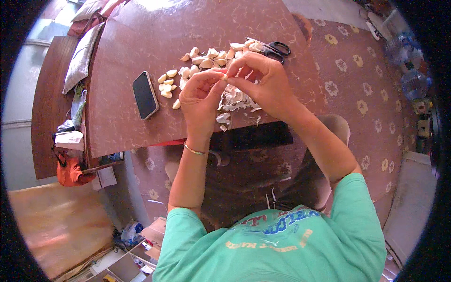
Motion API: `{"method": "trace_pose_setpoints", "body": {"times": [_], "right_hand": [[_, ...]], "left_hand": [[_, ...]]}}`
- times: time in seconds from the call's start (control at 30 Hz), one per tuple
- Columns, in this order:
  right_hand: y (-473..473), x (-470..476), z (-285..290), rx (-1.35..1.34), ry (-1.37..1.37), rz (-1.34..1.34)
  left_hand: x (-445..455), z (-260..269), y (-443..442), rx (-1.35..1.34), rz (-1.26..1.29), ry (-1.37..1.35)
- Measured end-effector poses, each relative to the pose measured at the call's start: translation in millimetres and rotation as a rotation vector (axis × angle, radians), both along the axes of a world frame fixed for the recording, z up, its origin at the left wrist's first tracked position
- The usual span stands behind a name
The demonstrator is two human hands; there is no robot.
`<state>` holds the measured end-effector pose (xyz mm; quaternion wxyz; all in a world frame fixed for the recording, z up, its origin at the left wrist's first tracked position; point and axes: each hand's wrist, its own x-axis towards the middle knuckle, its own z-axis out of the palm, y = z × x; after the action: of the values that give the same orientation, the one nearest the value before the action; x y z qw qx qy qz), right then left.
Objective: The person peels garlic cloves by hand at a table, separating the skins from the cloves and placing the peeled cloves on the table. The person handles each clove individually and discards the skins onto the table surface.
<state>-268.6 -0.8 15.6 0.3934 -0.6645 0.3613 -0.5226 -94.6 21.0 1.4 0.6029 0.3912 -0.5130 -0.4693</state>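
Observation:
Both hands meet over the near part of the table, pinching a small garlic clove (224,77) between their fingertips. My left hand (203,92), with a bangle on its wrist, holds it from the left; my right hand (261,78) grips it from the right. Beyond the hands lies a pile of unpeeled garlic cloves (207,63), partly hidden by the fingers. Several peeled cloves (167,87) rest to the left of my left hand. Loose garlic skins (236,98) are scattered beneath and between the hands.
A smartphone (145,95) lies on the reddish marbled table (119,53), left of the peeled cloves. Black-handled scissors (276,50) sit behind my right hand, touching the garlic pile. At the left, a wooden bench (53,105) holds a cushion (84,56) and cloths.

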Motion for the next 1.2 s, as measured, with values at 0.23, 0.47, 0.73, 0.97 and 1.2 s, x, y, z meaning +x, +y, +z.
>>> {"method": "trace_pose_setpoints", "body": {"times": [0.23, 0.47, 0.73, 0.97, 1.2], "right_hand": [[0.9, 2.5, -0.2, -0.144, 0.025, -0.039], [0.6, 4.6, -3.2, -0.188, 0.034, -0.044], [0.8, 5.2, -0.6, -0.203, 0.030, -0.067], [0.1, 3.8, -0.1, -0.226, 0.015, -0.069], [-0.7, 4.2, -1.9, -0.272, 0.053, -0.068]], "left_hand": [[-0.2, -6.2, -0.9, -0.073, 0.025, 0.025], [2.2, -2.8, 0.9, -0.044, 0.019, 0.033], [2.8, -3.4, 1.6, 0.028, 0.009, 0.093], [2.5, -2.5, 0.7, 0.125, -0.089, 0.287], [4.1, -4.3, 0.2, 0.136, -0.115, 0.320]]}}
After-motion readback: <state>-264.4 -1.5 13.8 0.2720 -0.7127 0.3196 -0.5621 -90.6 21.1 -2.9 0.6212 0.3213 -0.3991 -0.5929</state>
